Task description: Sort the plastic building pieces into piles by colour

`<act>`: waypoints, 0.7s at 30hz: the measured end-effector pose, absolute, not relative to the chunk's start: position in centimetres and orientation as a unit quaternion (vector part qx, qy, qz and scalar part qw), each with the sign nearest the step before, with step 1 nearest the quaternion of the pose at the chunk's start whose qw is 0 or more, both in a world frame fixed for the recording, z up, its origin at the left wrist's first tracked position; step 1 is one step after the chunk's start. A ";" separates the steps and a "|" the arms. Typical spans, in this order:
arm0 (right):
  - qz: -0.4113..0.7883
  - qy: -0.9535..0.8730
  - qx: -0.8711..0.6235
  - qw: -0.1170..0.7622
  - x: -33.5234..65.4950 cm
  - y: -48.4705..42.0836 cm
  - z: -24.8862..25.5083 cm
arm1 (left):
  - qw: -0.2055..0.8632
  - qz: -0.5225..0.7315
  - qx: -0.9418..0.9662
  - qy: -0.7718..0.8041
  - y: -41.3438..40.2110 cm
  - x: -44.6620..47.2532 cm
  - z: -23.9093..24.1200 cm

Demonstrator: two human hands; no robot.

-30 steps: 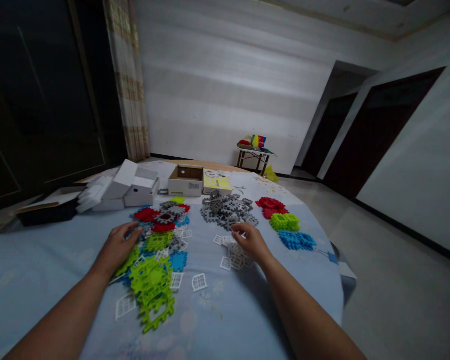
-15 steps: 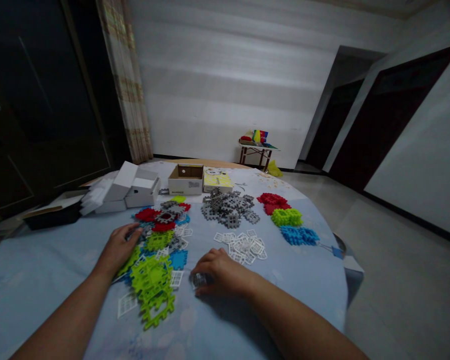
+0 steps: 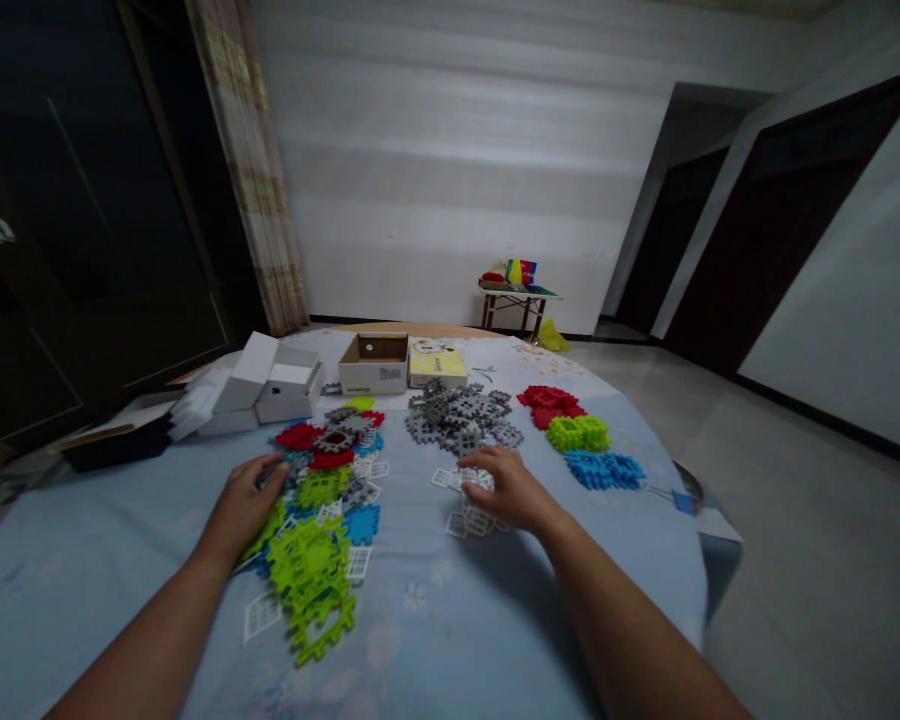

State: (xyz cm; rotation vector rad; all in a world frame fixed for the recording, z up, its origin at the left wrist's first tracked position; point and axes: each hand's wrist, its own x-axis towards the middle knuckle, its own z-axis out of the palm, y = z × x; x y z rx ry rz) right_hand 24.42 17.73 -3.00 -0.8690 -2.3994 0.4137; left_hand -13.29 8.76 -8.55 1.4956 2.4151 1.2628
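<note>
Resting at the left edge of a mixed heap of interlocking plastic pieces, my left hand (image 3: pixel 246 502) has its fingers curved, with a gap beside the thumb. Close to it lie grey, red, blue and lime-green pieces (image 3: pixel 311 560), with some white window grids (image 3: pixel 358 563) among them. My right hand (image 3: pixel 511 488) hovers at a pile of white window-grid pieces (image 3: pixel 477 519). Its fingers and thumb are apart, white grids showing between and below them. The hand covers part of that pile.
A grey heap (image 3: pixel 461 412) sits mid-table. To the right are red (image 3: pixel 551 407), lime-green (image 3: pixel 577 433) and blue (image 3: pixel 604 470) stacks. Behind stand an open box (image 3: pixel 375 376), a yellow-printed box (image 3: pixel 437 362), white boxes (image 3: pixel 291 385) and a black tray (image 3: pixel 116 445).
My right hand has moved from beside the mixed heap, rightward and away from me, to the white pile. The small see-through or grid-like piece at its fingers no longer shows there. My left hand stays put.
</note>
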 end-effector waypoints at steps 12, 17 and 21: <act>0.169 -0.803 -0.446 0.357 26.4 22.5 -6.2 | -0.085 0.305 0.613 0.723 9.2 -7.5 -2.7; 0.172 -0.790 -0.449 0.381 26.6 22.7 -6.4 | -0.048 0.085 0.721 0.686 12.1 -3.2 -1.5; 0.173 -0.779 -0.459 0.392 26.7 22.8 -6.5 | -0.046 0.031 0.744 0.666 14.1 -1.2 -1.9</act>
